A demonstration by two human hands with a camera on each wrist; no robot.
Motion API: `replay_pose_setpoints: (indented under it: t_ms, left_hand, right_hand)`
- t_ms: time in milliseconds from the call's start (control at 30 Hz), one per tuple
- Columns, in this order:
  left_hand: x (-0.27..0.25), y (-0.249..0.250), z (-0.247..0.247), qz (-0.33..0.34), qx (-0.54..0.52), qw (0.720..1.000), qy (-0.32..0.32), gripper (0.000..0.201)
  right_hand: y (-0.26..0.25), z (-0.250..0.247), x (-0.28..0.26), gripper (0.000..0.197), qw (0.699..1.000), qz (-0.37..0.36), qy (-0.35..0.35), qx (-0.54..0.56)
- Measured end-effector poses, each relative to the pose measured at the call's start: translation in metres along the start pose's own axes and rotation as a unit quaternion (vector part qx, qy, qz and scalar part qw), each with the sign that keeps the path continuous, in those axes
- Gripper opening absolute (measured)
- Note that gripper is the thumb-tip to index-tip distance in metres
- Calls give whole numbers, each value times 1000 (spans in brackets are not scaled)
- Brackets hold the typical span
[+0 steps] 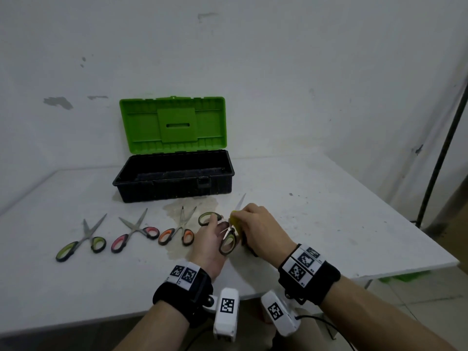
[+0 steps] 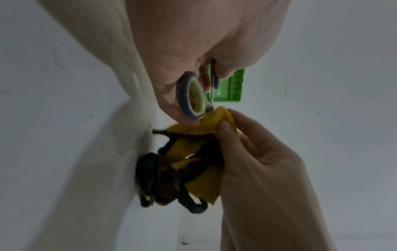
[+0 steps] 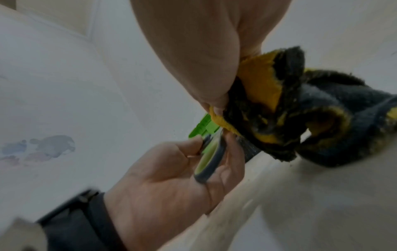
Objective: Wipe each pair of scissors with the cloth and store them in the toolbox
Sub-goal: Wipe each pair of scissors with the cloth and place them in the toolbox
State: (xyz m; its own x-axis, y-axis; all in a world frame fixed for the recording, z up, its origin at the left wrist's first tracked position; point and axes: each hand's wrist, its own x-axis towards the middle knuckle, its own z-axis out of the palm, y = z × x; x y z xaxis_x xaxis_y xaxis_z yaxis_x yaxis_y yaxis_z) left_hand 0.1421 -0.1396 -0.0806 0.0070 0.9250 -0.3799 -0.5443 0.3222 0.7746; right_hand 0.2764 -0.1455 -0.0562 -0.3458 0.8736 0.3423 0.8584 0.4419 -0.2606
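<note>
My left hand [image 1: 214, 233] grips a pair of green-handled scissors [image 1: 229, 243] by its handle loops [image 2: 194, 97], low over the table, blades spread. One blade [image 1: 240, 201] points toward the toolbox. My right hand [image 1: 250, 219] pinches a yellow and black cloth [image 1: 235, 221] around the blade near the pivot; the cloth [image 3: 300, 110] hangs bunched below the fingers [image 2: 227, 134]. The open toolbox [image 1: 174, 192] has a black body and an upright green lid [image 1: 174, 122], with nothing visible inside. Three more scissors lie in a row: green [image 1: 81, 239], pink [image 1: 136, 231], orange [image 1: 179, 229].
The white table [image 1: 329, 211] carries a brownish stain [image 1: 195, 205] in front of the toolbox. Its right edge [image 1: 417, 231] slants close to my right arm. A dark pole [image 1: 440, 153] stands beyond that edge. A white wall rises behind the toolbox.
</note>
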Motion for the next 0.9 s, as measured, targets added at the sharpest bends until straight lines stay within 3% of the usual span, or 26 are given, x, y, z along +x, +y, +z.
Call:
replay_pose_setpoints:
  t_ms: [167,300,367,467,567,900]
  left_hand:
    - [5,4,-3,21,21,999,17,28]
    - [1,2,4,7,34,999,-20,62]
    - [0,2,5,19,38,999,-26,68]
    - [-1,1,4,60,57,996,-16,54]
    - [-4,2,3,73,58,995,-20,38]
    - [-1,-3,4,81,141,986,-43,40]
  right_hand:
    - [-1,-18,1,16,999,-6,32,20]
    - [-18,-11,2,18,998,-59,13,-13]
    - [-18,-10,4,15,997,-63,28,-23]
    - [-14,-15,5,8,995,-78,38,-41]
    - [-9,-17,8,17,1000,-20,16,16]
    - [-8,-12,6,23,1000,-22,-7,10]
